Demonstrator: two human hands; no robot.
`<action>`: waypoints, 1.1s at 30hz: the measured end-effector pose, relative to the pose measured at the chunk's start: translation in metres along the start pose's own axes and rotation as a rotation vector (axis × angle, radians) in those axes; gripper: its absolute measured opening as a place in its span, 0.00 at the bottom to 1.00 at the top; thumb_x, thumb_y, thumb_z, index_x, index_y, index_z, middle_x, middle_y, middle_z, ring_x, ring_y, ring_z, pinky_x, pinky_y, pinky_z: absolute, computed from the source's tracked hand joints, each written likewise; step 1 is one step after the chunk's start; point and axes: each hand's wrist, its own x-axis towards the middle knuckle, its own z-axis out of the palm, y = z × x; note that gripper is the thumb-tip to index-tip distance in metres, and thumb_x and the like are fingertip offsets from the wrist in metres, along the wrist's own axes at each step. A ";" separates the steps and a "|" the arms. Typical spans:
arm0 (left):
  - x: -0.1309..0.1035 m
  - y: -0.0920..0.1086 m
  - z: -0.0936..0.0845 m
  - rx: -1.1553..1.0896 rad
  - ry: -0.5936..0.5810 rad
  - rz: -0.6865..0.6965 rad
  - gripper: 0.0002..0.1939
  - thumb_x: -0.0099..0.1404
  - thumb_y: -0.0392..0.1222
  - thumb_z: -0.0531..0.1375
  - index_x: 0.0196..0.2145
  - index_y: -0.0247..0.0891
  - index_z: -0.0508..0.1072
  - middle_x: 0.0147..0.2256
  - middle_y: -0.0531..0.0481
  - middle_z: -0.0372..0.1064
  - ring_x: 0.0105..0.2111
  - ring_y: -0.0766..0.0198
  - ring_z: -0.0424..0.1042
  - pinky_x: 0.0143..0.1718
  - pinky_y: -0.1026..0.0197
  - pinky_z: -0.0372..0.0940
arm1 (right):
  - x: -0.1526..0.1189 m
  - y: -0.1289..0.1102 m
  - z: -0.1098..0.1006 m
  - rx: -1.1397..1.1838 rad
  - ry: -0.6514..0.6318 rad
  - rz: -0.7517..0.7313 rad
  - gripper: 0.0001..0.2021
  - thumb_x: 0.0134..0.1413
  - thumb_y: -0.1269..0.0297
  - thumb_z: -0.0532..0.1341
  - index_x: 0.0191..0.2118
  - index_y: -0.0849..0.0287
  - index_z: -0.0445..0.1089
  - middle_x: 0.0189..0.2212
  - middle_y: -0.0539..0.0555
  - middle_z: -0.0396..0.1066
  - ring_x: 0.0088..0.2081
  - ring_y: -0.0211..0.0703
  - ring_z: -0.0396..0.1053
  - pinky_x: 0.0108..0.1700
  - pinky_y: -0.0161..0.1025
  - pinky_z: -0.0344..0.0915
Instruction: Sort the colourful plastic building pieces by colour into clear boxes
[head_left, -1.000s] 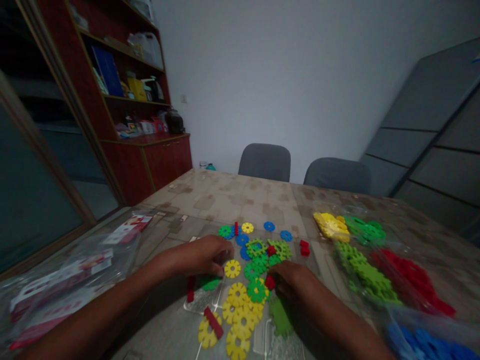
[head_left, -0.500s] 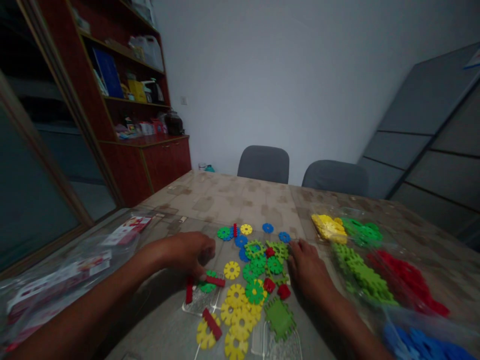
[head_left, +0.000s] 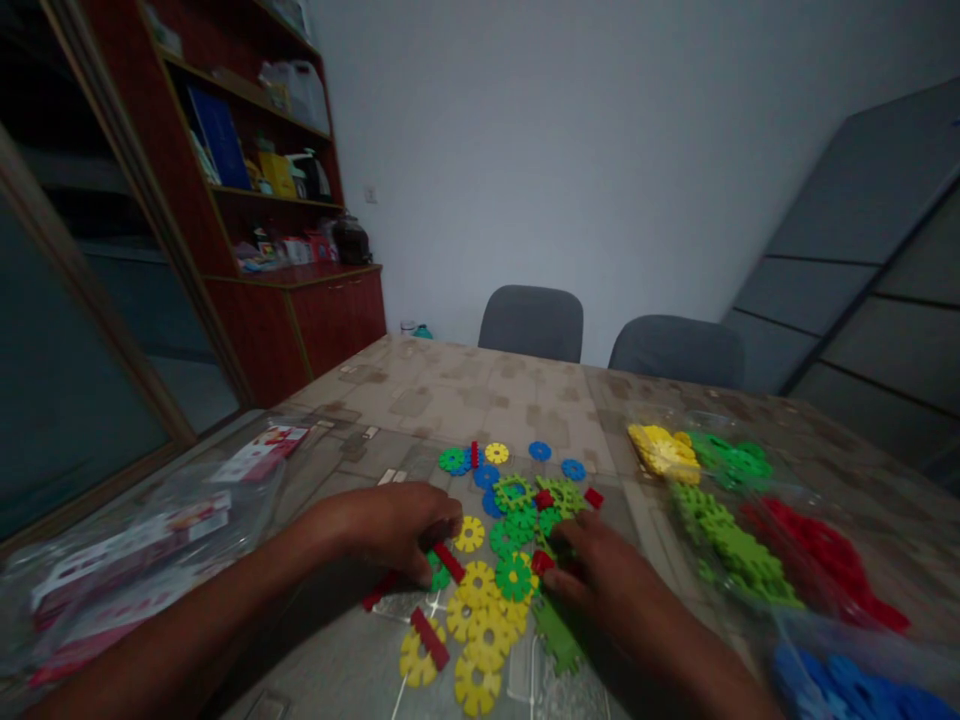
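Note:
My left hand is over the left of the loose pieces, fingers curled and apart, by a green disc and a red strip. Whether it grips them is unclear. My right hand reaches in from the right, its fingertips by a red piece and above a green square piece; its grip is partly hidden. Between the hands lie green discs and yellow discs. Another red strip rests on a yellow disc. Blue discs lie farther back.
On the right stand clear bags or trays with yellow, green, red and blue pieces. Plastic packaging covers the table's left. Two grey chairs stand behind the table.
My left hand has moved right and closer to the green disc and red strip. My right hand has moved left and down over the red pieces; one red piece now lies behind it.

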 end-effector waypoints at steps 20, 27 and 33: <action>-0.012 0.007 -0.008 0.170 -0.009 -0.160 0.13 0.51 0.31 0.65 0.36 0.41 0.73 0.31 0.52 0.73 0.30 0.58 0.71 0.23 0.65 0.53 | -0.014 -0.082 0.028 0.073 -0.067 -0.320 0.08 0.59 0.73 0.58 0.43 0.59 0.72 0.44 0.58 0.72 0.41 0.47 0.71 0.41 0.38 0.67; -0.007 0.013 -0.011 0.194 -0.052 -0.119 0.11 0.48 0.27 0.64 0.28 0.41 0.75 0.26 0.55 0.72 0.26 0.61 0.68 0.22 0.65 0.52 | -0.003 -0.112 0.072 -0.227 0.008 -0.278 0.09 0.55 0.72 0.63 0.42 0.56 0.76 0.37 0.58 0.77 0.36 0.56 0.76 0.29 0.43 0.72; -0.014 -0.006 0.008 0.247 -0.056 -0.125 0.09 0.45 0.29 0.64 0.25 0.41 0.74 0.27 0.53 0.73 0.25 0.59 0.68 0.24 0.64 0.57 | 0.007 -0.118 0.097 -0.349 0.156 -0.350 0.04 0.55 0.65 0.65 0.36 0.57 0.77 0.30 0.59 0.78 0.34 0.59 0.76 0.27 0.52 0.75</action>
